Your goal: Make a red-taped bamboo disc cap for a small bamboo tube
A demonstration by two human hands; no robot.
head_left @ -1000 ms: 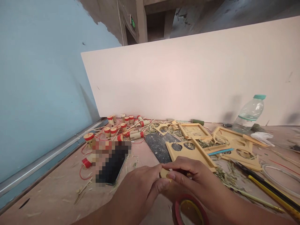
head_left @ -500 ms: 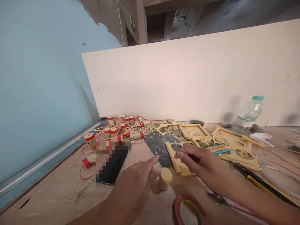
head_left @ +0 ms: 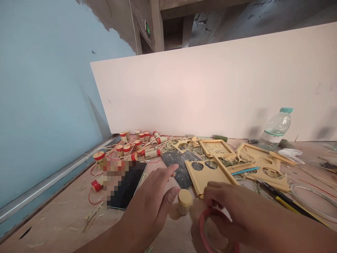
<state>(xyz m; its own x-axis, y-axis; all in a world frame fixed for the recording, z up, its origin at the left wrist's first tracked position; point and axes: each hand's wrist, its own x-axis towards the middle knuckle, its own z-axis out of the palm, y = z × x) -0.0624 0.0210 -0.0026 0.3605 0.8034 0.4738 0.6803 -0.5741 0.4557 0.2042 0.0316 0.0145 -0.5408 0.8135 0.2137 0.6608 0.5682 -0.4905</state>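
My left hand [head_left: 150, 196] is open, its fingers stretched forward and its thumb tip beside a short bamboo tube [head_left: 185, 202]. The tube stands upright on the table with a pale yellow disc on its top. My right hand [head_left: 226, 207] grips the upper rim of a roll of red tape [head_left: 204, 230], with fingers reaching into the ring. The roll is tilted up, and its right part is hidden behind the hand.
A phone [head_left: 127, 188] lies left of my left hand. Red-banded bamboo tubes [head_left: 152, 153] with sticks and red strings crowd the back left. Beyond my hands are a dark slab [head_left: 181, 168] and yellow cut-out panels [head_left: 207, 175]. A bottle [head_left: 276, 130] and a utility knife [head_left: 286, 203] lie rightward.
My right hand has come down from above the yellow panel and taken hold of the tape roll, tilting it. My left hand's fingers have spread apart. The bamboo tube still stands upright.
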